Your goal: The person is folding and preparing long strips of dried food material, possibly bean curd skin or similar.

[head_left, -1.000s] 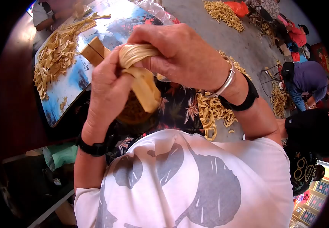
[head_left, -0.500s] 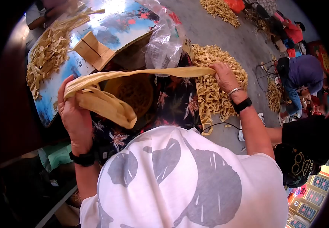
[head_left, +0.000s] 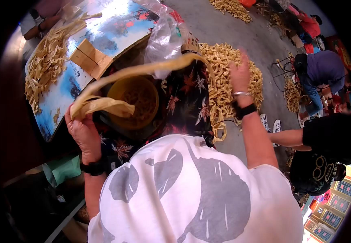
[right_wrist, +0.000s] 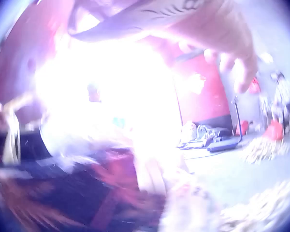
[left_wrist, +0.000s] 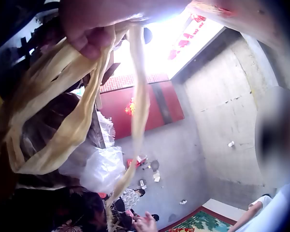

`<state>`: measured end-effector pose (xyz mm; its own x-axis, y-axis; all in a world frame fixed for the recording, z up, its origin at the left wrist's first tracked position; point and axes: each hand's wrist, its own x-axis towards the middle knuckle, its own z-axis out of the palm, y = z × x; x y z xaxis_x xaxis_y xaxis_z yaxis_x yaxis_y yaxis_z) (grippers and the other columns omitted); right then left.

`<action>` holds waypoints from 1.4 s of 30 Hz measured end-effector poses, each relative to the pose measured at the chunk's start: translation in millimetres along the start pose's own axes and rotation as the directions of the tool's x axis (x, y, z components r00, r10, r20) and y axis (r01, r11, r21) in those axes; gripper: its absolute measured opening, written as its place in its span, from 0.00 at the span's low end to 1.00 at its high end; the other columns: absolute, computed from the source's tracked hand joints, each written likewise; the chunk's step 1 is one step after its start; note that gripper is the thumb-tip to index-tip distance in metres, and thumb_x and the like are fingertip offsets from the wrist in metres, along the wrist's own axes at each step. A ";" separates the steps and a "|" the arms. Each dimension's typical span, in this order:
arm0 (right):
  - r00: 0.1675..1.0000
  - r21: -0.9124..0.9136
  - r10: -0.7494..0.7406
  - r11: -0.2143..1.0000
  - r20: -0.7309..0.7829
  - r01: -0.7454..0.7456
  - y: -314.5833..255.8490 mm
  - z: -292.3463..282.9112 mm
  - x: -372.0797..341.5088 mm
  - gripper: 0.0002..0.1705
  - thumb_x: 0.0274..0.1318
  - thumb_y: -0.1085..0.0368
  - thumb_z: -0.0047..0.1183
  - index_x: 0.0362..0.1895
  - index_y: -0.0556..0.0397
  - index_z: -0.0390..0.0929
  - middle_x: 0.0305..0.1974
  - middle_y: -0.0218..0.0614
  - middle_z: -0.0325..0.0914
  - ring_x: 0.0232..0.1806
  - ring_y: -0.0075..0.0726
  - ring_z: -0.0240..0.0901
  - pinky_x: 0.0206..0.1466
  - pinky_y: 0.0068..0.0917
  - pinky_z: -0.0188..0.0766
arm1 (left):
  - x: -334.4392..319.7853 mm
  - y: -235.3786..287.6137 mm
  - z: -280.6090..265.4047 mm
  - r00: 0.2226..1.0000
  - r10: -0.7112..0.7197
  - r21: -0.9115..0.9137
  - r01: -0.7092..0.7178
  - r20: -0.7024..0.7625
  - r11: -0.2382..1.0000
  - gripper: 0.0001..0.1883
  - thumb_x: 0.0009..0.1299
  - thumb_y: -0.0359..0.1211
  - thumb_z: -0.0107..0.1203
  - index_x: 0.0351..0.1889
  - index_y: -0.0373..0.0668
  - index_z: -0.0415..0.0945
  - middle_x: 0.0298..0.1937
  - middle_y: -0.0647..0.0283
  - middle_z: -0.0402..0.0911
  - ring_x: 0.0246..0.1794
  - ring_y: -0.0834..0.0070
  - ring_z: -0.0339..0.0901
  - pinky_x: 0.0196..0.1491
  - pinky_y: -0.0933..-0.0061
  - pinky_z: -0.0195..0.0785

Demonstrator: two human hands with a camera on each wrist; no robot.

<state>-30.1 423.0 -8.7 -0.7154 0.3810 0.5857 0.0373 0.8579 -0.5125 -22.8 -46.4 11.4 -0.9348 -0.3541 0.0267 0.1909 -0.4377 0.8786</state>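
Observation:
My left hand point(head_left: 82, 131) pinches the bunched end of a long, limp yellow strip point(head_left: 135, 71) that looks like tofu skin. Folded loops of it droop from that hand over the rim of a round yellow bowl point(head_left: 156, 109). The far end arcs through the air to the right, loose and blurred. In the left wrist view, fingers point(left_wrist: 94, 43) grip the top of the hanging loops. My right hand point(head_left: 240, 75) has its fingers spread and holds nothing; it overlaps a heap of yellow knotted pieces point(head_left: 218, 65) in the head view. Similar pieces fill the bowl's bottom.
A blue-and-white patterned table point(head_left: 72, 83) bears a pile of flat yellow strips point(head_left: 48, 69) and a slotted wooden block point(head_left: 88, 58). Clear plastic bag point(head_left: 163, 40) hangs at its edge. Several people sit or stand around; one in purple point(head_left: 325, 73) bends forward.
The strip was bunched between both hands, then stretched out to the right. My right hand has let go of its far end and moved slightly up; the left still holds it.

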 end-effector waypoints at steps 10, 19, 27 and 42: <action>0.406 0.186 0.511 0.427 0.758 -0.885 52.8 5.7 -82.6 0.13 0.66 0.66 0.49 0.53 0.49 0.76 0.47 0.33 0.82 0.43 0.31 0.81 0.46 0.29 0.78 | -1.6 -41.3 -5.0 0.993 -0.110 0.276 0.095 0.039 0.957 0.15 0.73 0.23 0.45 0.55 0.42 0.73 0.49 0.65 0.80 0.46 0.78 0.78 0.44 0.76 0.74; 0.416 0.448 -0.171 0.428 0.893 -0.785 -148.7 22.4 -75.5 0.14 0.70 0.64 0.48 0.50 0.58 0.79 0.39 0.34 0.83 0.36 0.22 0.79 0.42 0.18 0.76 | -15.5 -40.3 12.7 0.955 -0.084 0.398 -0.037 0.283 0.917 0.16 0.71 0.21 0.44 0.54 0.40 0.75 0.46 0.70 0.81 0.42 0.85 0.76 0.46 0.83 0.70; 0.360 0.146 -0.288 -0.565 0.887 -0.812 -201.5 124.2 -55.9 0.20 0.60 0.62 0.58 0.56 0.46 0.73 0.53 0.34 0.78 0.61 0.40 0.71 0.67 0.48 0.62 | -23.3 -48.1 -4.4 0.947 -0.040 0.598 -0.168 0.320 0.784 0.20 0.64 0.16 0.39 0.47 0.37 0.78 0.40 0.69 0.78 0.44 0.79 0.74 0.50 0.80 0.67; 0.524 0.657 -0.446 0.677 0.726 -0.333 -220.7 79.2 -89.8 0.07 0.65 0.69 0.49 0.40 0.58 0.78 0.30 0.39 0.80 0.30 0.32 0.78 0.37 0.26 0.73 | 0.9 -33.7 34.8 0.683 -0.649 0.355 0.547 0.334 0.758 0.31 0.78 0.57 0.39 0.51 0.36 0.77 0.40 0.61 0.82 0.34 0.71 0.80 0.42 0.73 0.73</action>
<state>-29.4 172.2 2.1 -0.8977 -0.4333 0.0798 -0.1943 0.2270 -0.9543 -40.5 -3.2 -1.6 -0.8626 0.3184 -0.3932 -0.4731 -0.2322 0.8498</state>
